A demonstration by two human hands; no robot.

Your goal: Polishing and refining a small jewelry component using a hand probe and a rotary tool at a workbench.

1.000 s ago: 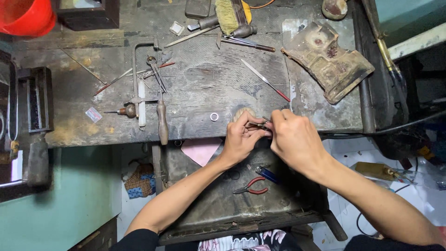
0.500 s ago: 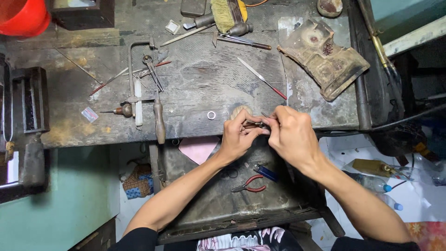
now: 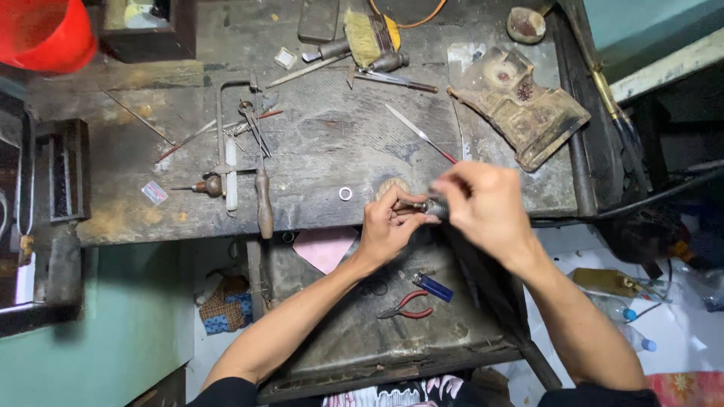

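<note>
Both hands meet at the near edge of the worn, dark surface (image 3: 317, 151), just right of a small metal ring (image 3: 345, 194) that lies flat on it. The left hand (image 3: 388, 226) has its fingers (image 3: 413, 205) pinched around a small dark metal piece (image 3: 419, 205), holding it level right beside a rounded wooden peg (image 3: 391, 185) that juts from the edge of the surface. The right hand (image 3: 483, 203) is blurred; its fingers are curled over the other end of the same small piece, but whether they grip it or a tool pressed against it cannot be told. Left of the ring, a wooden-handled tool (image 3: 263, 202) lies pointing toward the person, and farther left again a jeweller's saw frame (image 3: 224, 143) rests with a pair of thin pliers (image 3: 254, 124) beside it. Beyond the ring toward the far side of the surface lie a long slim file (image 3: 418, 134) with a red tip, a brush (image 3: 367, 34) and a battered, charred block (image 3: 516, 102) off to the right. Nearer the person than the ring, on a lower dark tray (image 3: 339, 332) under the hands, lie red-handled pliers (image 3: 406, 305) and a blue lighter (image 3: 433, 287), just beside each other. A pink scrap (image 3: 324, 247) sits at the upper left of that tray.
</note>
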